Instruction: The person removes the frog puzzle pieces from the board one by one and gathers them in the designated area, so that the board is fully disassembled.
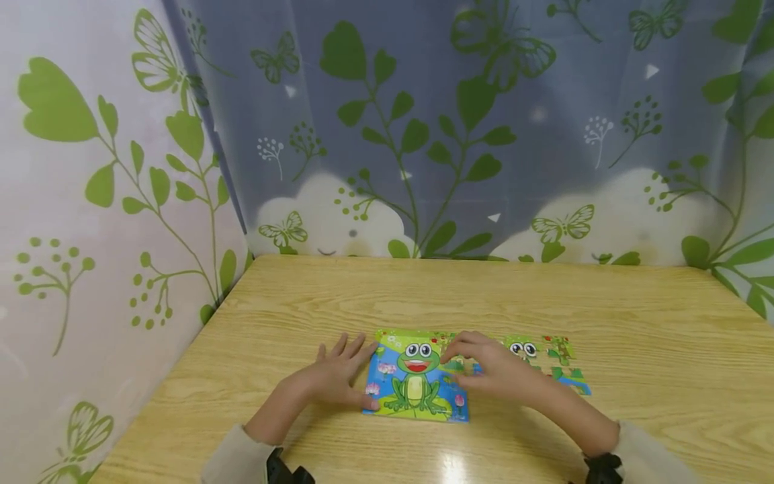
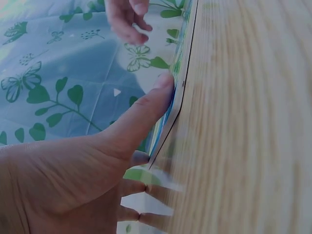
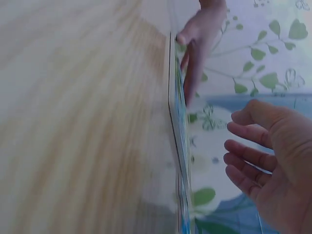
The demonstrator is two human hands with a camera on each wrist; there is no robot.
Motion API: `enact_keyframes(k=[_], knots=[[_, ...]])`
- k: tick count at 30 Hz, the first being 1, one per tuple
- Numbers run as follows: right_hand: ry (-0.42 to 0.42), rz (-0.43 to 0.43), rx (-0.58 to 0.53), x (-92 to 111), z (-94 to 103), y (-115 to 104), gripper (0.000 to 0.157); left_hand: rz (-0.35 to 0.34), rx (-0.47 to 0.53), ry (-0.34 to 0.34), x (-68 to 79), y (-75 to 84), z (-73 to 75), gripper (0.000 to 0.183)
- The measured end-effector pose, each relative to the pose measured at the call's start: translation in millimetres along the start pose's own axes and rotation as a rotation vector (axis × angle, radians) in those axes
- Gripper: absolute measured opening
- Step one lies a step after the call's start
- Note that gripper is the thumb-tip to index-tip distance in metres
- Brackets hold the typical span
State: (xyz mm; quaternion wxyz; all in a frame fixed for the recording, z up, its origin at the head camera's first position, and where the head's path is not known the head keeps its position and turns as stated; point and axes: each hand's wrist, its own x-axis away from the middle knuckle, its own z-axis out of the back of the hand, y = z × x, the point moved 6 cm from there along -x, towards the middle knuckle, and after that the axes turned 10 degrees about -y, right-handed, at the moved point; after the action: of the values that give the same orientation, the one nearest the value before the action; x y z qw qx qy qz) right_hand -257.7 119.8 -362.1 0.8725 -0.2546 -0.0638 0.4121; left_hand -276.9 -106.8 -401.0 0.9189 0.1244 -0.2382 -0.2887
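A frog jigsaw puzzle board [image 1: 415,390] lies flat on the table, showing a green frog on a lily pad over blue water. My left hand [image 1: 332,378] is spread at its left side; in the left wrist view the thumb [image 2: 158,92] rests on the board's edge. Over the board's right part hovers my right hand [image 1: 498,370], fingers loosely bent. Nothing shows between those fingers [image 3: 251,156] in the right wrist view. Partly behind the right hand lie puzzle pieces, among them one with frog eyes [image 1: 523,349] and one with a tree [image 1: 562,349].
The wooden table [image 1: 290,302] extends around the puzzle on all sides. A patterned blue curtain [image 1: 544,148] hangs behind its far edge, and a pale leaf-printed one [image 1: 121,269] runs along the left. A dark strap [image 1: 603,467] sits at the right wrist.
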Motion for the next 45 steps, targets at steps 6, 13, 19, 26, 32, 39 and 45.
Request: enact_keyframes(k=[6,13,19,26,32,39,45], knots=[[-0.047,0.003,0.014,-30.4,-23.2,-14.9,0.020,0.002,-0.030,-0.018,-2.0,1.1,-1.0,0.098],[-0.066,-0.028,-0.029,-49.6,-47.3,-18.5,0.023,-0.002,-0.035,-0.024,-3.8,3.5,-1.3,0.098],[-0.028,-0.012,0.000,-54.4,-59.0,-22.4,0.020,-0.001,-0.044,-0.026,-5.1,3.3,-1.2,0.097],[0.005,-0.003,-0.022,-55.6,-62.6,-23.0,0.017,0.007,-0.035,-0.029,-4.1,1.5,-1.2,0.098],[0.028,0.011,-0.058,-56.4,-65.1,-21.8,0.016,0.007,-0.028,-0.036,-2.2,1.6,-2.3,0.097],[0.033,-0.005,-0.064,-57.5,-66.1,-21.9,0.017,0.005,-0.023,-0.041,-2.9,-0.5,-3.4,0.097],[0.025,-0.004,-0.039,-56.9,-66.7,-25.3,0.017,0.012,-0.020,-0.034,-2.9,-1.5,-2.3,0.098]])
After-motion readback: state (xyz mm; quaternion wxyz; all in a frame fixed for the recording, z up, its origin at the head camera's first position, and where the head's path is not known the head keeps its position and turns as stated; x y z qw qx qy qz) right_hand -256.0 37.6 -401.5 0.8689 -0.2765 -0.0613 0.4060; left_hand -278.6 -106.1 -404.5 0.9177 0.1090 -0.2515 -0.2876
